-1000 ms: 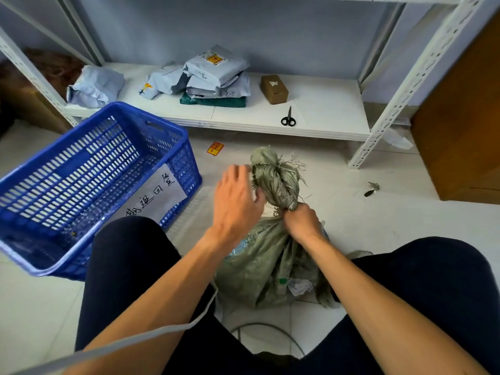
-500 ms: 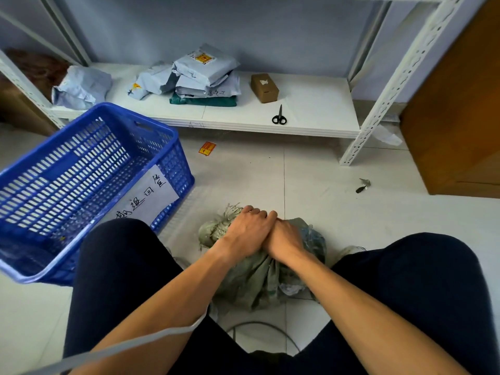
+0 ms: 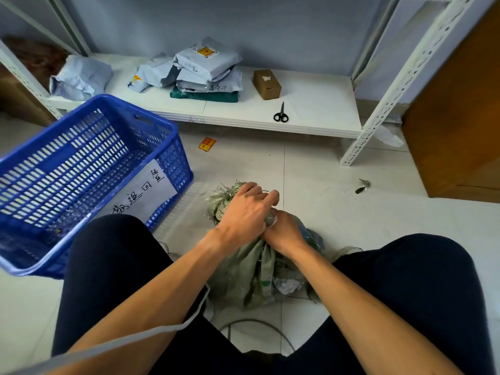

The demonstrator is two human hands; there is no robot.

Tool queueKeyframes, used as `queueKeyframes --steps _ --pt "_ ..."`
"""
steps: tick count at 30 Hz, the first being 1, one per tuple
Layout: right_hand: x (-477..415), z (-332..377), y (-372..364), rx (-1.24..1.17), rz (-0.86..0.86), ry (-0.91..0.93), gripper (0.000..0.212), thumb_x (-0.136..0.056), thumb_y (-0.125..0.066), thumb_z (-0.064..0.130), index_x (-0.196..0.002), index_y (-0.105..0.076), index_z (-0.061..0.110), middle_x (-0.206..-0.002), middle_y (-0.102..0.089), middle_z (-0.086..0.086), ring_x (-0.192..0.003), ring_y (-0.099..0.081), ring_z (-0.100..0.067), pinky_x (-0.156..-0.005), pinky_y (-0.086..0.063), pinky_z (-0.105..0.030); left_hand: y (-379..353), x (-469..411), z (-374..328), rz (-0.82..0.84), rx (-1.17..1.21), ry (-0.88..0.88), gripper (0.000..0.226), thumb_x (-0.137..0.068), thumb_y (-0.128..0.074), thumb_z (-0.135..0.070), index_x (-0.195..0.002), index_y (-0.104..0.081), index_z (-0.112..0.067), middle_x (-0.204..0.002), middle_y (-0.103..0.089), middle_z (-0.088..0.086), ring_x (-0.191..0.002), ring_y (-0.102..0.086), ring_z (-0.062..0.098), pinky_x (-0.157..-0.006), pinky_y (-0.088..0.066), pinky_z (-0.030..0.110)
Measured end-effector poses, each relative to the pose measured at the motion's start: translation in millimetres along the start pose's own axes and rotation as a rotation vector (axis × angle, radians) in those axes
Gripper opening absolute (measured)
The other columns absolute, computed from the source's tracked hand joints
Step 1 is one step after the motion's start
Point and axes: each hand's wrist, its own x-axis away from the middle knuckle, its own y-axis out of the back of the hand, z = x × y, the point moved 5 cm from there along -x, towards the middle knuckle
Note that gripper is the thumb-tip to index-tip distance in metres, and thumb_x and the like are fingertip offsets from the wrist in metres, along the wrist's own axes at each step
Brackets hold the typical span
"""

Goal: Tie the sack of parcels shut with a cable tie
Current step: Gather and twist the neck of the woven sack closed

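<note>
Tiled floor point(image 3: 311, 171) under a white shelf point(image 3: 311, 115); sack point(image 3: 243, 277) between the knees. Bunching the neck; no tie to be seen. Left hand point(image 3: 243, 212) curled over the folded mouth, grip closed on it; right hand point(image 3: 284, 234) touching it, clenched round the neck. Next, likely: keeping the bunch tight, looping a tie.

sack point(image 3: 243, 277) grey-green | basket point(image 3: 81, 169) blue lattice | scissors point(image 3: 280, 115) black
</note>
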Motion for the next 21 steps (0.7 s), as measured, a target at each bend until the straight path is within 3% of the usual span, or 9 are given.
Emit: queueKeyframes --steps 4,10,12,13,17,21 --pt "-2.8 4.0 11.1 -0.013 -0.082 0.003 0.015 -0.09 -0.055 0.03 -0.08 -0.06 0.02 -0.066 -0.059 0.004 -0.062 -0.057 -0.017 -0.052 -0.04 -0.029 10.4 -4.2 3.0 -0.024 0.065 0.041 0.055 -0.051 -0.055 0.004 -0.103 -0.062 -0.01 -0.086 -0.075 0.007 -0.092 -0.064 0.03 -0.099 -0.037 0.034" --pt "-0.8 18.1 19.3 -0.027 -0.139 0.105 0.013 -0.094 -0.054 0.026 -0.106 -0.054 0.021 -0.073 -0.055 0.008 -0.065 -0.054 -0.017 -0.05 -0.03 -0.02 20.1 -6.9 2.9 -0.091 0.006 0.016 0.051 -0.051 -0.055 0.001 -0.1 -0.065 -0.011 -0.092 -0.073 0.004 -0.091 -0.062 0.028 -0.102 -0.037 0.036" --pt "-2.1 18.8 20.5 -0.067 -0.112 0.084 0.006 -0.095 -0.054 0.02 -0.089 -0.05 0.02 -0.071 -0.052 0.01 -0.061 -0.048 -0.009 -0.048 -0.028 -0.018 19.4 -7.1 1.0 -0.1 -0.021 -0.008 0.047 -0.054 -0.054 -0.001 -0.098 -0.065 -0.012 -0.09 -0.07 0.002 -0.093 -0.06 0.027 -0.109 -0.035 0.037" --pt "-3.6 18.7 21.2 -0.073 -0.096 0.059 0.017 -0.096 -0.052 0.017 -0.079 -0.048 0.02 -0.069 -0.052 0.01 -0.059 -0.047 -0.007 -0.046 -0.028 -0.017 19.7 -7.3 1.3 -0.11 -0.019 -0.014 0.045 -0.055 -0.051 -0.001 -0.096 -0.065 -0.013 -0.09 -0.069 0.002 -0.093 -0.06 0.027 -0.11 -0.034 0.038" --pt "-8.3 20.1 20.0 -0.167 -0.026 0.007 0.026 -0.097 -0.048 0.014 -0.073 -0.051 0.025 -0.071 -0.057 0.006 -0.063 -0.051 -0.01 -0.049 -0.034 -0.021 23.7 -7.1 3.3 -0.138 -0.018 -0.003 0.044 -0.057 -0.039 -0.005 -0.092 -0.066 -0.012 -0.087 -0.069 0.003 -0.09 -0.06 0.028 -0.108 -0.035 0.038" --pt "-9.3 26.0 20.3 -0.233 0.03 0.017 0.02 -0.095 -0.047 0.012 -0.079 -0.056 0.021 -0.078 -0.061 0.002 -0.072 -0.057 -0.017 -0.054 -0.039 -0.028 31.2 -8.1 7.3 -0.136 -0.025 0.021 0.041 -0.054 -0.048 -0.005 -0.089 -0.068 -0.013 -0.086 -0.068 0.002 -0.089 -0.059 0.03 -0.107 -0.034 0.039"
